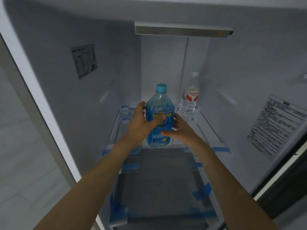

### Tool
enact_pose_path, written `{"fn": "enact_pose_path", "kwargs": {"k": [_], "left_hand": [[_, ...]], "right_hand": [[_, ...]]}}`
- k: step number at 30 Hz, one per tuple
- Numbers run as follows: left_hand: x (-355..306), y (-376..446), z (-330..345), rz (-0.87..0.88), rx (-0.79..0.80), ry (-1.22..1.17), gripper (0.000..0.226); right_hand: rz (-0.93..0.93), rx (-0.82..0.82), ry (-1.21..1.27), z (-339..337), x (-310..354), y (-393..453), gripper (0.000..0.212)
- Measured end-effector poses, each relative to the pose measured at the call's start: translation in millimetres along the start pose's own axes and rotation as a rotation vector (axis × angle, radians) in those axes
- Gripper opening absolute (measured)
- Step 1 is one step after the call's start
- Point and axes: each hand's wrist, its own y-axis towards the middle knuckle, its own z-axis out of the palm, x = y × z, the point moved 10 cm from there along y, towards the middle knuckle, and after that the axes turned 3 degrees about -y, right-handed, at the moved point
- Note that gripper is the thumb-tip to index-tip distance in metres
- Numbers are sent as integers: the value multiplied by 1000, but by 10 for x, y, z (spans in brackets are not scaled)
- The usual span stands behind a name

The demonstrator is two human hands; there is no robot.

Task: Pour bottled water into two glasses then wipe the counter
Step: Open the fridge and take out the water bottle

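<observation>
A large blue bottle [159, 107] with a light blue cap and a blue and yellow label stands on the upper glass shelf [207, 130] inside an open fridge. My left hand [141, 122] grips its left side, thumb across the label and fingers behind. On the bottle's right side rests my right hand [179, 128], fingers spread and thumb pointing left beneath the label. A smaller clear water bottle [190, 100] with a red and white label stands upright behind, at the shelf's back right.
The fridge's white walls close in on the left [108, 67] and right [249, 72]. A lower glass shelf [159, 188] with blue tape at its corners lies beneath my forearms. A light bar [182, 31] hangs at the top. The door's edge [282, 188] stands at right.
</observation>
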Motion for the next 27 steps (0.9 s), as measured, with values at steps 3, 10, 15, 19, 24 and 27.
{"fn": "enact_pose_path", "kwargs": {"k": [3, 10, 15, 19, 24, 27], "left_hand": [[27, 34, 30, 42, 23, -17, 59], [143, 86, 53, 31, 35, -33, 39], [153, 68, 31, 45, 2, -38, 35], [99, -11, 33, 60, 0, -80, 30], [61, -116, 53, 64, 19, -96, 27], [37, -186, 73, 47, 19, -94, 35]], "right_hand": [[-21, -13, -25, 16, -22, 70, 75], [-18, -15, -66, 48, -83, 124, 49], [-31, -43, -89, 66, -70, 77, 51], [-62, -76, -62, 87, -36, -42, 48], [-123, -104, -29, 105, 54, -249, 44], [-139, -107, 7, 104, 78, -351, 46]]}}
